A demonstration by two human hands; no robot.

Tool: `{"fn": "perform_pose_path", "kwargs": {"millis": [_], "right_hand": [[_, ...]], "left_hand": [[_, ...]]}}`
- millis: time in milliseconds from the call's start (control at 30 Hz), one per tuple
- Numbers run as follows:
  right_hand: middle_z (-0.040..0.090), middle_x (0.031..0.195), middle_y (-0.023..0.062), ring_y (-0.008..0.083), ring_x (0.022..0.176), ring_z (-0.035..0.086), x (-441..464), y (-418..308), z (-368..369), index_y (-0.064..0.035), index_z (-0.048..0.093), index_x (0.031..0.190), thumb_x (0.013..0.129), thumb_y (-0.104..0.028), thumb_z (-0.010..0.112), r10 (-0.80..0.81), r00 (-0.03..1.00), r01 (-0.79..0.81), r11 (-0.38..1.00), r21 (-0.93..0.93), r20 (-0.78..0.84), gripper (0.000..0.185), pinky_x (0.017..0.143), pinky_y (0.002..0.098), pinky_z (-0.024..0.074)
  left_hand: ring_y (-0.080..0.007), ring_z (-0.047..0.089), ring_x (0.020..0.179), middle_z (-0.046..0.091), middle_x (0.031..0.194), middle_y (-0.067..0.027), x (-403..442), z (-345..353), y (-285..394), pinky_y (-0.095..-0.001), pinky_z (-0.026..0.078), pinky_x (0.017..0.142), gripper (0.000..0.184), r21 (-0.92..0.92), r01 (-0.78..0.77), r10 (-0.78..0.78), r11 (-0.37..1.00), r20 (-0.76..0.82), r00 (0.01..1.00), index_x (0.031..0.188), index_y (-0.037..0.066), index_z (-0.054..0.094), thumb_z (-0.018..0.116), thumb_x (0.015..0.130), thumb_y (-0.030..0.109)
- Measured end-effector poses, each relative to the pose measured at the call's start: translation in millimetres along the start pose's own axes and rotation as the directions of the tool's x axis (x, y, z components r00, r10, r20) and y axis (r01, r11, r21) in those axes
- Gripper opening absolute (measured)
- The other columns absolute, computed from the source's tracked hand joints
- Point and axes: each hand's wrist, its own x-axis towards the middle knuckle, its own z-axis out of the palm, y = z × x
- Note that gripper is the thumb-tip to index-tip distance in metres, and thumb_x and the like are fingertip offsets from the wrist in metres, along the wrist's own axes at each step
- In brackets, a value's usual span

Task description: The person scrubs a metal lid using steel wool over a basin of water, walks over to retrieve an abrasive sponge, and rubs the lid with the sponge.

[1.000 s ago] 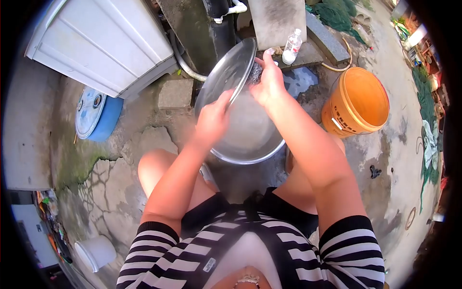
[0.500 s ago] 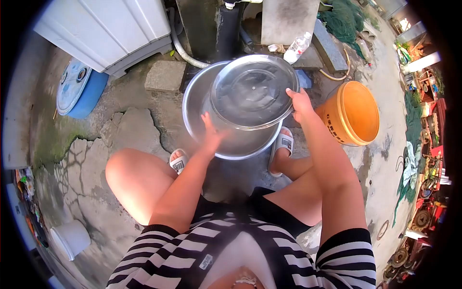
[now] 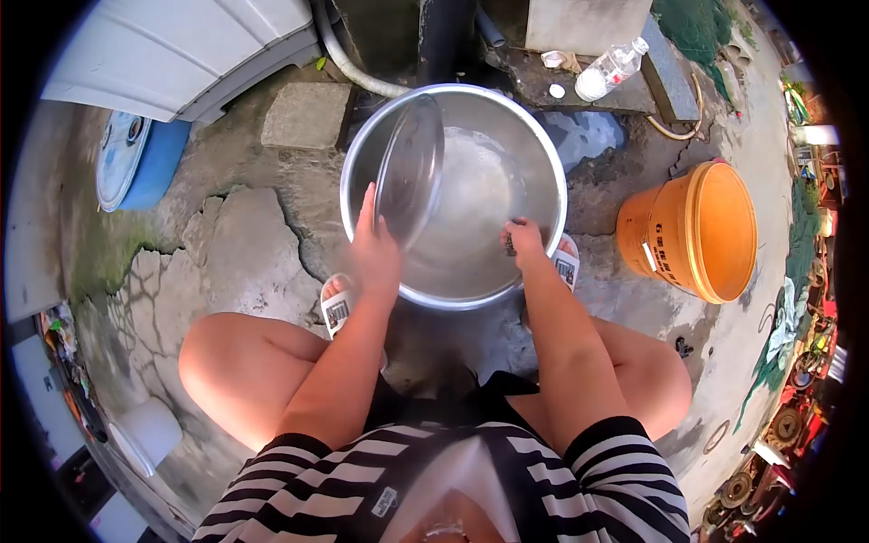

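A large round metal basin [image 3: 559,167] stands on the ground between my feet, with cloudy water [image 3: 480,181] in it. Inside it, on the left, a shallow round metal dish [image 3: 412,172] is tipped nearly on edge. My left hand [image 3: 376,249] grips its lower left rim, fingers up along the outside. Over the basin's right side, my right hand [image 3: 527,242] is closed on a small dark steel wool scourer [image 3: 510,242], apart from the dish. Part of the scourer is hidden by my fingers.
An orange bucket [image 3: 647,231] lies tilted to the right. Behind the basin are a plastic bottle [image 3: 611,72], a grey hose [image 3: 353,68] and a concrete block [image 3: 306,116]. A blue drum [image 3: 163,167] stands at left, a white bucket [image 3: 149,434] lower left. Cracked concrete surrounds me.
The dish has gone from lying broad side up in my right hand to tipped on edge in my left. My right hand has moved down and left and now holds the scourer.
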Motion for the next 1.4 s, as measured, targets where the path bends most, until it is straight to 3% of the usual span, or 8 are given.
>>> {"fn": "perform_pose_path", "kwargs": {"millis": [267, 333, 467, 600, 867, 1067, 1200, 1400], "right_hand": [[0.071, 0.116, 0.0086, 0.0174, 0.099, 0.066, 35.8, 44.9, 78.6, -0.0017, 0.063, 0.136, 0.1, -0.008, 0.066, -0.147, 0.846, 0.226, 0.969, 0.096, -0.513, 0.036, 0.083, 0.0315, 0.0542], [0.071, 0.119, 0.007, 0.0188, 0.095, 0.068, 12.0, 20.2, 108.3, -0.0048, 0.065, 0.135, 0.099, -0.005, 0.066, -0.076, 0.991, -0.015, 0.767, 0.642, 0.114, 0.035, 0.079, 0.0333, 0.0552], [0.07, 0.133, 0.0117, 0.0269, 0.129, 0.065, -116.4, -81.4, 183.2, -0.0029, 0.067, 0.134, 0.101, -0.003, 0.062, -0.577, 0.632, 0.519, 0.811, 0.27, 0.517, 0.033, 0.112, 0.0394, 0.0504], [0.052, 0.159, 0.0108, 0.0367, 0.151, 0.044, -135.0, -91.4, 234.9, -0.0159, 0.065, 0.141, 0.094, -0.013, 0.071, -0.808, 0.06, 0.998, 0.068, -0.008, 0.586, 0.048, 0.126, 0.0539, 0.0335], [0.047, 0.162, 0.0203, 0.0388, 0.153, 0.04, -8.0, -38.9, 205.7, -0.0038, 0.051, 0.151, 0.099, -0.004, 0.061, -0.717, 0.666, 0.589, 0.336, -0.735, 0.206, 0.052, 0.128, 0.0518, 0.0306], [0.051, 0.158, 0.0188, 0.0404, 0.148, 0.047, -55.0, -47.7, 173.0, -0.0039, 0.056, 0.148, 0.099, -0.006, 0.059, -0.755, 0.293, 0.924, 0.065, -0.378, 0.587, 0.049, 0.124, 0.0575, 0.0339], [0.043, 0.163, 0.0221, 0.0396, 0.155, 0.036, 4.4, -88.9, 149.1, -0.0057, 0.051, 0.153, 0.106, -0.013, 0.051, -0.102, 0.976, 0.202, 0.761, -0.616, 0.193, 0.048, 0.128, 0.0566, 0.0247], [0.043, 0.165, 0.0179, 0.0398, 0.156, 0.033, -47.4, -55.3, 181.2, -0.004, 0.048, 0.154, 0.101, -0.002, 0.056, -0.75, 0.358, 0.923, 0.194, -0.332, 0.556, 0.054, 0.13, 0.0554, 0.0229]], "left_hand": [[-0.0295, 0.07, 0.113, 0.072, 0.128, -0.0195, 2.1, 32.6, -104.0, -0.0376, 0.053, 0.098, 0.046, 0.158, 0.241, -0.239, 0.957, -0.033, 0.97, 0.148, -0.004, 0.053, 0.058, 0.11, 0.019], [-0.0284, 0.065, 0.121, 0.066, 0.137, -0.0163, 6.8, 30.2, -124.6, -0.0389, 0.05, 0.101, 0.051, 0.026, 0.317, -0.318, 0.948, 0.051, 0.947, 0.151, 0.0, 0.049, 0.054, 0.111, 0.029], [-0.0258, 0.049, 0.142, 0.047, 0.159, -0.0091, 10.3, 27.4, -123.6, -0.043, 0.04, 0.117, 0.065, -0.592, 0.499, -0.367, 0.633, 0.338, 0.866, 0.162, 0.013, 0.036, 0.039, 0.111, 0.054], [-0.0262, 0.038, 0.154, 0.035, 0.171, -0.0053, 14.9, 32.4, -95.5, -0.0471, 0.034, 0.124, 0.078, -0.751, 0.632, -0.309, 0.192, 0.565, 0.765, 0.169, 0.022, 0.028, 0.032, 0.108, 0.071], [-0.0244, 0.05, 0.139, 0.049, 0.157, -0.0074, 16.0, 47.4, -76.3, -0.0448, 0.045, 0.111, 0.073, -0.493, 0.757, -0.5, 0.43, 0.568, 0.654, 0.165, 0.011, 0.033, 0.072, 0.103, 0.022], [-0.0248, 0.062, 0.126, 0.061, 0.144, -0.0106, 24.0, 56.5, -70.8, -0.0414, 0.05, 0.108, 0.047, -0.611, 0.721, -0.497, 0.327, 0.538, 0.681, 0.155, 0.009, 0.047, 0.055, 0.109, 0.003], [-0.0227, 0.062, 0.126, 0.064, 0.141, -0.0114, 14.5, 63.7, -54.3, -0.0382, 0.05, 0.107, 0.046, -0.524, 0.674, -0.543, 0.522, 0.405, 0.735, 0.154, 0.004, 0.048, 0.054, 0.108, 0.001], [-0.0193, 0.061, 0.122, 0.063, 0.14, -0.0108, 31.4, 67.6, -46.2, -0.0331, 0.049, 0.106, 0.049, -0.585, 0.454, -0.368, 0.672, 0.268, 0.89, 0.156, 0.0, 0.048, 0.057, 0.108, 0.005]]}}
